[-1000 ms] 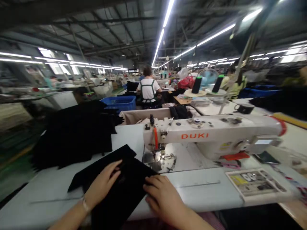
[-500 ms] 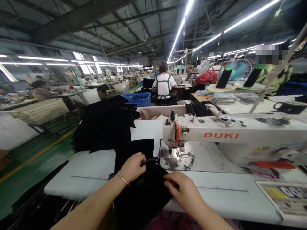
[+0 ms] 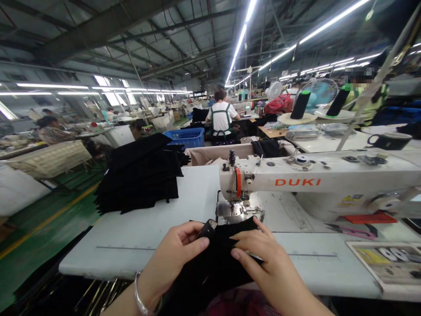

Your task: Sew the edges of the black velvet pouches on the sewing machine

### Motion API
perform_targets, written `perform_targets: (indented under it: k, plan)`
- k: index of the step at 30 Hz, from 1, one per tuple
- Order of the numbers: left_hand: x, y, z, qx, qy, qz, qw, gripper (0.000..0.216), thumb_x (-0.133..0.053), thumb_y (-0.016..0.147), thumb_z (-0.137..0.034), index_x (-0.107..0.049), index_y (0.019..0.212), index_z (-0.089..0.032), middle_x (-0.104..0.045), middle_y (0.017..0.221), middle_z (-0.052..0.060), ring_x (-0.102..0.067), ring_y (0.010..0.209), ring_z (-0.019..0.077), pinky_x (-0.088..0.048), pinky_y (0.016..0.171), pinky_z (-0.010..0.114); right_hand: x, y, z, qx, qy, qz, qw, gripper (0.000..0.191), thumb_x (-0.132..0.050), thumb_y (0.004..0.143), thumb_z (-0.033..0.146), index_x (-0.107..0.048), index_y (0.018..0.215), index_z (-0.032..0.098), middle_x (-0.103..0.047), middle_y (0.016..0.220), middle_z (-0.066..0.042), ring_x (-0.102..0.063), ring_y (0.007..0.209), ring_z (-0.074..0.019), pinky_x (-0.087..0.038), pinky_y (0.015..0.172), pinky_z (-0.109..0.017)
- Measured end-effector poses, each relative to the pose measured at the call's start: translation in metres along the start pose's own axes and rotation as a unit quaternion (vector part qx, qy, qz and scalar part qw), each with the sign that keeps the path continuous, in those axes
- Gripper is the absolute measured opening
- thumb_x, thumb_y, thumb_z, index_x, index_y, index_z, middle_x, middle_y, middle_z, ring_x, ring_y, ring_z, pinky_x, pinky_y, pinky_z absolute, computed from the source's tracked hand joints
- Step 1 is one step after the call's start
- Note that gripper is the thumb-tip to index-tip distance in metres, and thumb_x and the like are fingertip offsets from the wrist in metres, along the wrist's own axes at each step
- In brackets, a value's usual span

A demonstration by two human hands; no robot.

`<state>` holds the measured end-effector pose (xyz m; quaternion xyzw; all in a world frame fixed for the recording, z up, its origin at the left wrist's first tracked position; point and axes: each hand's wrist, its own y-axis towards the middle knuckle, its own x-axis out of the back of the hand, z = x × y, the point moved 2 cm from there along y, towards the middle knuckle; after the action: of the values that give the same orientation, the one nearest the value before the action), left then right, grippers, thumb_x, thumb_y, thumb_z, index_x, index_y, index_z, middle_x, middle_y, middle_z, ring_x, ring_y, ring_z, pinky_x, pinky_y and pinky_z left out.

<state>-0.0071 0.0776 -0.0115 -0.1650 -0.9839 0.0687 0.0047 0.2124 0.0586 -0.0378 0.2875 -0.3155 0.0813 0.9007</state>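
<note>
A piece of black cloth [image 3: 220,267] hangs over the table's front edge, just in front of the sewing machine's needle area [image 3: 237,210]. My left hand [image 3: 184,245] is closed on it, thumb and fingers pinching a folded black band [image 3: 208,228] whose end shows a greyish inside. On the right side of the same cloth is my right hand [image 3: 263,250], its fingers curved over the fabric and gripping it near the upper edge. The white machine head [image 3: 289,175] stands just beyond both hands.
A pile of black cloth pieces [image 3: 138,175] lies at the table's left. Pink-handled snips [image 3: 355,232] and a red tray [image 3: 370,218] are at the right. Behind stand a blue basket [image 3: 187,138], thread cones [image 3: 301,105], a mug [image 3: 390,140] and a seated person [image 3: 222,116].
The black cloth has been drawn off the table to the left and toward me. My left hand has turned and now pinches the band's end; my right hand has moved over the cloth.
</note>
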Motion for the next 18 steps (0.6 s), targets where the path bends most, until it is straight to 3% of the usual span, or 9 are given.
perform_targets:
  k: [5, 11, 18]
  plan:
    - [-0.007, -0.006, 0.003, -0.012, -0.034, -0.038, 0.999, 0.034, -0.077, 0.077, -0.034, -0.071, 0.107, -0.019, -0.072, 0.102, 0.007, -0.066, 0.093, 0.025, -0.052, 0.086, 0.034, 0.015, -0.004, 0.009, 0.028, -0.026, -0.062, 0.997, 0.006, -0.065, 0.091, 0.03, -0.065, 0.085, 0.027, -0.072, 0.093, 0.004, -0.069, 0.087, -0.0165, -0.024, 0.117, -0.055]
    - [-0.008, -0.012, 0.007, -0.032, -0.028, -0.069, 0.997, 0.029, -0.076, 0.08, -0.03, -0.071, 0.107, -0.02, -0.071, 0.095, 0.004, -0.064, 0.087, 0.0202, -0.051, 0.08, 0.028, 0.021, -0.006, 0.017, 0.042, -0.023, -0.051, 0.998, 0.01, -0.06, 0.093, 0.027, -0.059, 0.083, 0.025, -0.072, 0.088, 0.005, -0.07, 0.083, -0.0153, -0.035, 0.113, -0.049]
    - [-0.012, -0.016, 0.0, -0.049, 0.064, -0.084, 0.993, 0.025, -0.072, 0.081, -0.036, -0.073, 0.1, -0.02, -0.069, 0.087, 0.003, -0.062, 0.083, 0.0207, -0.049, 0.073, 0.026, 0.017, -0.009, 0.017, 0.036, -0.015, -0.042, 0.998, 0.011, -0.061, 0.091, 0.025, -0.057, 0.081, 0.025, -0.071, 0.083, 0.005, -0.068, 0.077, -0.0155, -0.043, 0.105, -0.045]
